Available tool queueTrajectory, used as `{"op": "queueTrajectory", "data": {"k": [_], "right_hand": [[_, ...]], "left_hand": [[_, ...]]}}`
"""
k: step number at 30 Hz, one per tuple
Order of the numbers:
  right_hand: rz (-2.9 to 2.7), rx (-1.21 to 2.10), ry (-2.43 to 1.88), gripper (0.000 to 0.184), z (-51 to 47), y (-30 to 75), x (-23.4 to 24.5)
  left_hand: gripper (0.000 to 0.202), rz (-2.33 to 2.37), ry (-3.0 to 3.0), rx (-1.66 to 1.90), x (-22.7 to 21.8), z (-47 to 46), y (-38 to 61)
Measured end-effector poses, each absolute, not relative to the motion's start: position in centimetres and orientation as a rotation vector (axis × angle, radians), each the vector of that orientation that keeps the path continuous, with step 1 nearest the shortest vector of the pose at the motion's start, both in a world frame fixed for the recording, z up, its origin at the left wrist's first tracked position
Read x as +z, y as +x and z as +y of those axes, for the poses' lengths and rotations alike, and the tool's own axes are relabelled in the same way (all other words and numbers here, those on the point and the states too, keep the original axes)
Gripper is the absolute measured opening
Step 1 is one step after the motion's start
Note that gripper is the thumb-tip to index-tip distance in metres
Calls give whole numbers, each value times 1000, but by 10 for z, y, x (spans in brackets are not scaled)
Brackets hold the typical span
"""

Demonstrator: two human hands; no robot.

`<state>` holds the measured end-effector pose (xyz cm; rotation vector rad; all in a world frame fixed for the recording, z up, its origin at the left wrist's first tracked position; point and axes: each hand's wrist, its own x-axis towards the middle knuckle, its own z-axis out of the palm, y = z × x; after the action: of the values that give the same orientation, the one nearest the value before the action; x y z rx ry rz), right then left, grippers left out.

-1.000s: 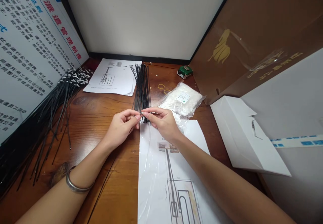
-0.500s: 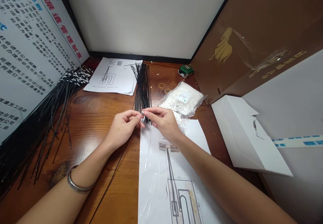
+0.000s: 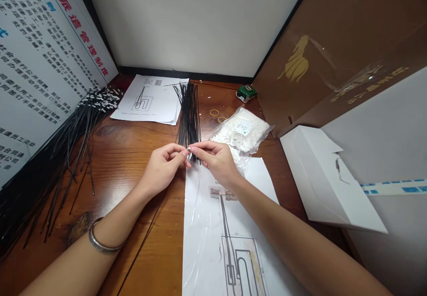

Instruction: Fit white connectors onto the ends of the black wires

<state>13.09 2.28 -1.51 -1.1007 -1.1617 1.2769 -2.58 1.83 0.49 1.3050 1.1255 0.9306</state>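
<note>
My left hand (image 3: 167,165) is closed in a pinch on a thin black wire (image 3: 143,242), whose length trails from under the hand toward the front edge of the view. Thumb and fingertips of my right hand (image 3: 215,158) pinch a tiny whitish piece (image 3: 189,149) right at the left fingertips. The two hands meet there, and the fingers mostly cover the piece. Just behind them lies a bundle of black wires (image 3: 189,114). A clear plastic bag of small white pieces (image 3: 242,129) rests beyond my right hand.
Black wires with white ends (image 3: 96,102) are heaped at left. Printed diagram sheets (image 3: 147,102) lie behind, another sheet in plastic (image 3: 203,242) beneath my right arm. A green tape measure (image 3: 246,93), yellow rubber bands (image 3: 214,113), a brown carton (image 3: 327,34) and a white box (image 3: 320,176) stand around.
Both hands keep the same pinch at nearly the same spot, with only a slight shift of the fingertips. The view has moved very slightly.
</note>
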Motion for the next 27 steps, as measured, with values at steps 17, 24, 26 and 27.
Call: {"op": "queueTrajectory", "data": {"k": [17,24,26,27], "right_hand": [[-1194,1269,-1086,14,24,131,-18],[-1206,1218,-1104,13,22,129,-21],[-1216,1199,-1111,12,21,128,-20],[-1219,1193,-1115,12,21,128,-20]], "left_hand": [[22,1163,1366,911,4,18,-26],[22,1182,1399,916,2,19,-25],[21,1181,1398,925,1,19,-24],[21,1180,1397,930,1,19,-24]]}}
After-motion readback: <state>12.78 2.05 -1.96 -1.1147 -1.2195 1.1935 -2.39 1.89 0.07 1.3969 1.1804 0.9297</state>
